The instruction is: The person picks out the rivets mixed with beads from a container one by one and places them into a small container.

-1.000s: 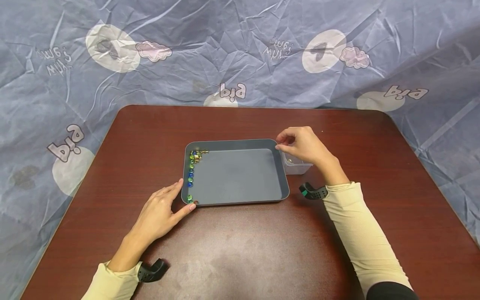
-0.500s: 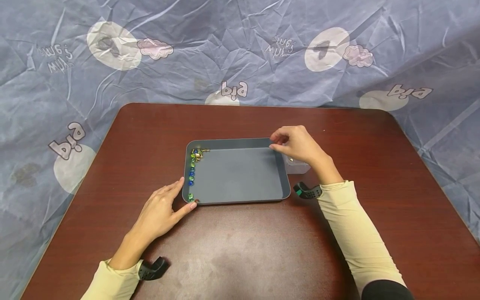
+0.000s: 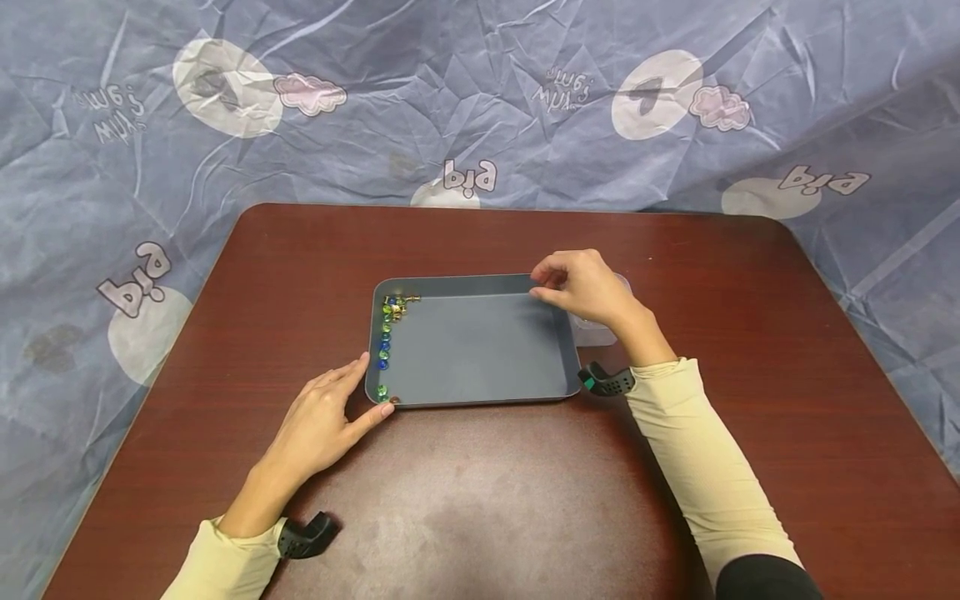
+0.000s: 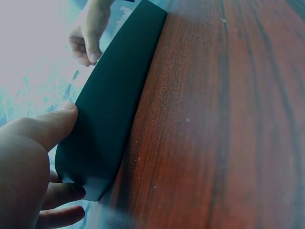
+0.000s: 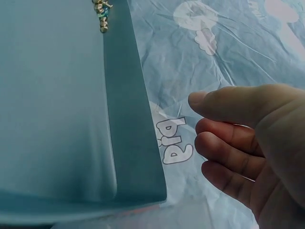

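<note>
A grey rectangular tray [image 3: 480, 354] lies on the table. Blue and green glass marbles [image 3: 385, 342] line its left side, and small gold pieces [image 3: 397, 308] cluster in the far left corner. A green marble [image 3: 382, 391] and a small brown piece sit at the near left corner. My left hand [image 3: 318, 425] touches that corner from outside, thumb along the near wall and fingers along the left wall. Above the far right corner hovers my right hand [image 3: 585, 287], its fingers loosely bent. In the right wrist view nothing shows between the thumb and fingers.
A small clear plastic container [image 3: 596, 335] stands against the tray's right side, partly hidden under my right hand. The brown wooden table [image 3: 480, 500] reaches back to a patterned blue-grey cloth [image 3: 375, 100].
My right hand has shifted left, from above the clear container to the tray's far right corner. The left hand keeps its place, and the marbles and gold pieces look unmoved.
</note>
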Demonstrator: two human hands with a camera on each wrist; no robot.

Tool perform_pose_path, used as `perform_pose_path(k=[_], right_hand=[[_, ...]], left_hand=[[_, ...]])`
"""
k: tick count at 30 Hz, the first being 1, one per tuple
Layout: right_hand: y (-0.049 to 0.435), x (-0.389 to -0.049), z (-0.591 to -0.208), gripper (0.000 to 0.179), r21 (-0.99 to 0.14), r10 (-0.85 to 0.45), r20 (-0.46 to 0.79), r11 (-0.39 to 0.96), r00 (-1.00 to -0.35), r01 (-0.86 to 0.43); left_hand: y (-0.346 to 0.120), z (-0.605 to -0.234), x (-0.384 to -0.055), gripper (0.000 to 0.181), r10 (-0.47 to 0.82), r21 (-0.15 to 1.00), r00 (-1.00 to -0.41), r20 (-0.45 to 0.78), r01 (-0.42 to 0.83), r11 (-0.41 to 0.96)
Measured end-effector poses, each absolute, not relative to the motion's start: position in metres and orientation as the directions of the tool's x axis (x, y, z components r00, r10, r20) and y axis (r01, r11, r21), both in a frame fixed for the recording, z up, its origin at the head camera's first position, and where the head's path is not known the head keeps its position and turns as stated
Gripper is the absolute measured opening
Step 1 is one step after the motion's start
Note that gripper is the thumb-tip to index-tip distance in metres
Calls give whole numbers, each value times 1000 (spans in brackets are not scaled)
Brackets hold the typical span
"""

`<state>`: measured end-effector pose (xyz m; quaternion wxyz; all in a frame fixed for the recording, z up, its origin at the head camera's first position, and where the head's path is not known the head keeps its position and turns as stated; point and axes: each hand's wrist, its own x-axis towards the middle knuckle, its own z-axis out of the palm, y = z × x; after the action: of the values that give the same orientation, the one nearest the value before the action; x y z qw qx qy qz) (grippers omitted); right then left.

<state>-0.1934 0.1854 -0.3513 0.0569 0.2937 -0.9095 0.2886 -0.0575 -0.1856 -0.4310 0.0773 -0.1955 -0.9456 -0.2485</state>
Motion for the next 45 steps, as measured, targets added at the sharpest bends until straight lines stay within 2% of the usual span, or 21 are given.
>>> perform_pose_path(k=[11, 45], right_hand=[[175, -194, -353, 14, -531, -491, 244, 654, -836, -539], [150, -197, -360, 10, -541, -547, 290, 583, -785, -606]], left_hand=[[-188, -429, -57, 77, 331, 437, -915, 230, 401, 805], [-187, -430, -57, 78, 330, 435, -917, 223, 396, 808]])
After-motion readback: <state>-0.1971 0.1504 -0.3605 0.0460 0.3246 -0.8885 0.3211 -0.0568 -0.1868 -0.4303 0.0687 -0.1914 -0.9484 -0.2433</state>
